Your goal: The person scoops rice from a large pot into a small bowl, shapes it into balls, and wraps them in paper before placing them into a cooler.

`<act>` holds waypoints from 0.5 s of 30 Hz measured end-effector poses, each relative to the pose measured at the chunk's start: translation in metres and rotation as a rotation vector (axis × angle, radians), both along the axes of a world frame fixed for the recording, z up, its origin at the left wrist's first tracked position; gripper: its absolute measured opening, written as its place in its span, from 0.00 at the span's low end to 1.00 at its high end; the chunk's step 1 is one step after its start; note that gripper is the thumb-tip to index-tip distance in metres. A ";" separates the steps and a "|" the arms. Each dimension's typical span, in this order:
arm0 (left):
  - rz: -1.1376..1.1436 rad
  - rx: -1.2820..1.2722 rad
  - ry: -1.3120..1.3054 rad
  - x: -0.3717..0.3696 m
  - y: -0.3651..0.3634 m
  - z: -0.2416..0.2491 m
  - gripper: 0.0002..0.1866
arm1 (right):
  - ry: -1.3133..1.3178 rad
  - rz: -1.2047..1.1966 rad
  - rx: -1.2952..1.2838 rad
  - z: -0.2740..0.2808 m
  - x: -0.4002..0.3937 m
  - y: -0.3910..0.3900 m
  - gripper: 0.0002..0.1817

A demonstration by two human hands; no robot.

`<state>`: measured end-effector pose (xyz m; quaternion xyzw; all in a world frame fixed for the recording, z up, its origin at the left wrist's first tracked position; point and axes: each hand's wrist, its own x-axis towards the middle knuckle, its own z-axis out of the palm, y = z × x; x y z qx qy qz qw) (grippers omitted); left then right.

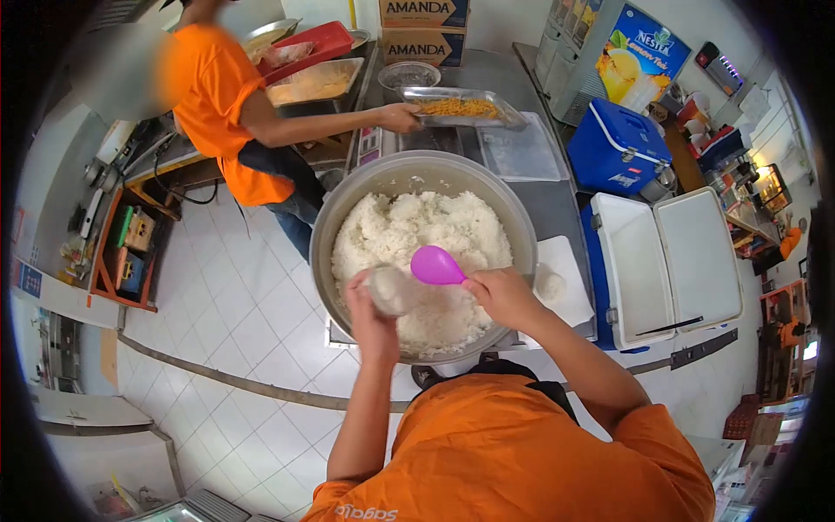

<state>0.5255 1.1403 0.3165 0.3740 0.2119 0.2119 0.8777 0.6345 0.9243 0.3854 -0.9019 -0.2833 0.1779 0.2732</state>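
Note:
A large round metal pot [520, 202] full of cooked white rice [465, 228] is in front of me. Over the near left part of the rice, my left hand [372, 326] is closed around a small whitish cup [390, 291], tilted and slightly blurred. My right hand [504, 297] grips the handle of a purple rice paddle [437, 266]. The paddle's blade is above the rice, just right of the cup. A white sheet [570, 300] lies right of the pot, with a small round white thing on it.
At the left, a person in an orange shirt [210, 83] reaches out to a metal tray [487, 97] of yellow-orange food behind the pot. An open white-lined cooler [628, 270] and a closed blue cooler [619, 143] stand at the right. Amanda boxes [424, 45] are at the back.

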 end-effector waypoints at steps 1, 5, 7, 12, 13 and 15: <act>0.031 -0.003 -0.021 -0.006 0.007 0.003 0.18 | -0.077 0.108 -0.026 -0.008 -0.002 -0.011 0.21; 0.133 0.002 -0.101 -0.038 0.023 0.021 0.19 | -0.548 0.319 -0.224 -0.007 -0.008 -0.063 0.43; 0.139 0.014 -0.105 -0.050 0.022 0.032 0.19 | -0.542 0.388 -0.242 -0.022 -0.011 -0.098 0.45; 0.111 0.101 -0.094 -0.050 -0.022 0.054 0.22 | -0.547 0.627 -0.271 -0.010 -0.015 -0.153 0.47; 0.108 0.114 -0.087 -0.049 -0.036 0.059 0.22 | -0.514 0.633 -0.263 0.008 -0.008 -0.156 0.48; 0.053 -0.041 -0.124 -0.038 -0.074 0.069 0.27 | -0.489 0.630 -0.243 0.011 0.007 -0.172 0.48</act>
